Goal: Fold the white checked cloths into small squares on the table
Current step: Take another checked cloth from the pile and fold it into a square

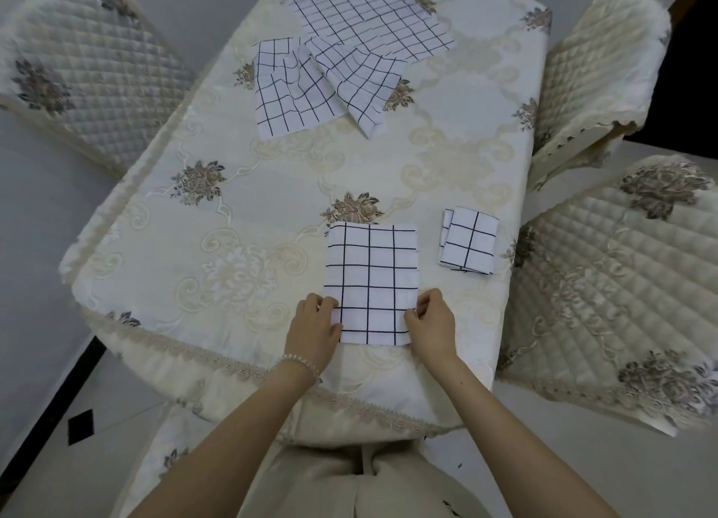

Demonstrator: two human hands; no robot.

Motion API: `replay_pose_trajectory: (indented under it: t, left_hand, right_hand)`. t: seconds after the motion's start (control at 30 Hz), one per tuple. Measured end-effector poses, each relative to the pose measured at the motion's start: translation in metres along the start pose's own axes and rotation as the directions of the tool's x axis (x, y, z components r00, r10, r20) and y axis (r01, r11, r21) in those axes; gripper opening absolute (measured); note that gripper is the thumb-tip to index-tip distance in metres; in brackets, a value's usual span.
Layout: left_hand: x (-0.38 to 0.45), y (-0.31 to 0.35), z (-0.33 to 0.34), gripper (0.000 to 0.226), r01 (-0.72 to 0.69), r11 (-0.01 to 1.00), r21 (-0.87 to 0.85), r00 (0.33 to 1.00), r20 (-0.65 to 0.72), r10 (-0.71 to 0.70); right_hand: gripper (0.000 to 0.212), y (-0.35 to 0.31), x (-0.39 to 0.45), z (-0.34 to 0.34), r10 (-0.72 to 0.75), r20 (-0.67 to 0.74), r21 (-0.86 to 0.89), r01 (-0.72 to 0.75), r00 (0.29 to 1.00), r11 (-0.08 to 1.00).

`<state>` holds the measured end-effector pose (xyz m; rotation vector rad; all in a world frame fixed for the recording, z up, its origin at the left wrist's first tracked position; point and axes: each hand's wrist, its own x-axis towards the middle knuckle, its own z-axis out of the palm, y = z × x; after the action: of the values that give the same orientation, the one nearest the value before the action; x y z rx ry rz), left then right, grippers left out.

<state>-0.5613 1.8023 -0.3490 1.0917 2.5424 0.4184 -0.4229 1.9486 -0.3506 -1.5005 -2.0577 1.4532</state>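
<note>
Left hand [315, 324] and right hand [432, 320] pinching the near corners of a half-folded checked cloth [371, 280], flat near the table [217, 245] edge. Folded squares [468, 239] just right; unfolded cloths [349, 51] far behind.

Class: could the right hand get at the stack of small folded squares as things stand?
Probably yes. The folded stack lies just beyond the right hand, only bare tablecloth between them, though that hand now pinches the half-folded cloth.
</note>
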Motion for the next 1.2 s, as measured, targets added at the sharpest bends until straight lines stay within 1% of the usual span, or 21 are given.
replay_pose_trajectory:
  t: [0.1, 0.17, 0.3, 0.43, 0.5, 0.53, 0.57, 0.6, 0.63, 0.67, 0.7, 0.73, 0.77, 0.8, 0.87, 0.97, 1.0, 1.1, 1.2]
  left_hand:
    - [-0.001, -0.003, 0.003, 0.028, -0.024, 1.0, 0.01, 0.999, -0.023, 0.024]
    - [0.0, -0.006, 0.004, 0.028, -0.041, 0.999, -0.001, 0.999, -0.027, 0.041]
    - [0.0, -0.022, 0.0, 0.03, -0.136, 0.99, -0.039, 0.99, -0.029, 0.135]
    - [-0.005, -0.043, -0.002, 0.032, -0.248, 0.969, 0.003, 0.967, -0.065, 0.248]
    - [-0.009, -0.049, -0.002, 0.036, -0.288, 0.957, 0.035, 0.955, -0.065, 0.29]
    - [-0.009, -0.051, -0.001, 0.039, -0.304, 0.951, 0.052, 0.95, -0.063, 0.307]
    - [-0.009, -0.054, 0.001, 0.04, -0.317, 0.946, 0.07, 0.946, -0.055, 0.321]
    - [-0.008, -0.056, 0.002, 0.041, -0.326, 0.941, 0.089, 0.943, -0.044, 0.331]
    - [-0.009, -0.058, 0.004, 0.041, -0.331, 0.938, 0.104, 0.941, -0.032, 0.336]
    - [-0.009, -0.059, 0.005, 0.04, -0.334, 0.936, 0.112, 0.94, -0.028, 0.339]
    - [-0.009, -0.061, 0.005, 0.04, -0.336, 0.935, 0.113, 0.94, -0.03, 0.341]
    - [-0.01, -0.062, 0.005, 0.04, -0.336, 0.936, 0.106, 0.939, -0.035, 0.342]
    - [-0.01, -0.062, 0.005, 0.041, -0.336, 0.937, 0.095, 0.939, -0.036, 0.341]
    - [-0.01, -0.063, 0.005, 0.042, -0.338, 0.937, 0.087, 0.939, -0.037, 0.342]
    - [-0.009, -0.067, 0.005, 0.041, -0.339, 0.937, 0.09, 0.939, -0.025, 0.342]
    - [-0.008, -0.071, 0.007, 0.043, -0.325, 0.941, 0.098, 0.945, 0.012, 0.325]
    - [-0.009, -0.071, 0.007, 0.044, -0.325, 0.94, 0.102, 0.945, 0.011, 0.326]
    - [-0.01, -0.072, 0.006, 0.042, -0.334, 0.937, 0.107, 0.942, 0.0, 0.335]
    - [-0.01, -0.072, 0.006, 0.042, -0.33, 0.939, 0.102, 0.943, -0.011, 0.332]
  right_hand:
    - [0.019, 0.001, 0.0, 0.001, -0.03, -0.025, -0.065, 0.028, 0.999, 0.998]
    - [0.022, 0.001, 0.0, 0.002, -0.024, -0.039, -0.068, 0.022, 0.999, 0.997]
    - [0.021, 0.005, 0.001, 0.005, -0.037, -0.045, -0.092, 0.033, 0.998, 0.995]
    - [0.015, 0.008, -0.001, 0.009, -0.049, -0.079, -0.061, 0.044, 0.996, 0.997]
    - [0.007, 0.005, -0.005, 0.013, -0.124, -0.115, -0.083, 0.115, 0.986, 0.99]
    - [0.006, 0.001, -0.007, 0.017, -0.21, -0.108, -0.136, 0.194, 0.972, 0.971]
    - [0.012, -0.005, -0.009, 0.023, -0.32, -0.065, -0.199, 0.302, 0.945, 0.932]
    - [0.021, -0.012, -0.009, 0.032, -0.437, 0.021, -0.25, 0.428, 0.899, 0.869]
    - [0.03, -0.019, -0.008, 0.042, -0.542, 0.145, -0.282, 0.56, 0.828, 0.779]
    - [0.039, -0.023, -0.004, 0.054, -0.619, 0.288, -0.296, 0.683, 0.73, 0.668]
    - [0.045, -0.026, -0.001, 0.066, -0.656, 0.427, -0.292, 0.782, 0.622, 0.551]
    - [0.049, -0.027, 0.004, 0.076, -0.652, 0.543, -0.277, 0.846, 0.528, 0.455]
    - [0.052, -0.028, 0.01, 0.084, -0.625, 0.625, -0.265, 0.88, 0.467, 0.394]
    - [0.055, -0.027, 0.016, 0.088, -0.595, 0.672, -0.262, 0.893, 0.441, 0.366]
    - [0.058, -0.023, 0.032, 0.09, -0.555, 0.716, -0.27, 0.901, 0.424, 0.341]
    - [0.056, -0.019, 0.053, 0.085, -0.538, 0.76, -0.28, 0.93, 0.366, 0.237]
    - [0.056, -0.019, 0.06, 0.083, -0.532, 0.76, -0.295, 0.928, 0.372, 0.228]
    - [0.056, -0.026, 0.086, 0.079, -0.544, 0.697, -0.382, 0.884, 0.468, 0.27]
    - [0.055, -0.04, 0.112, 0.073, -0.529, 0.674, -0.455, 0.854, 0.515, 0.251]
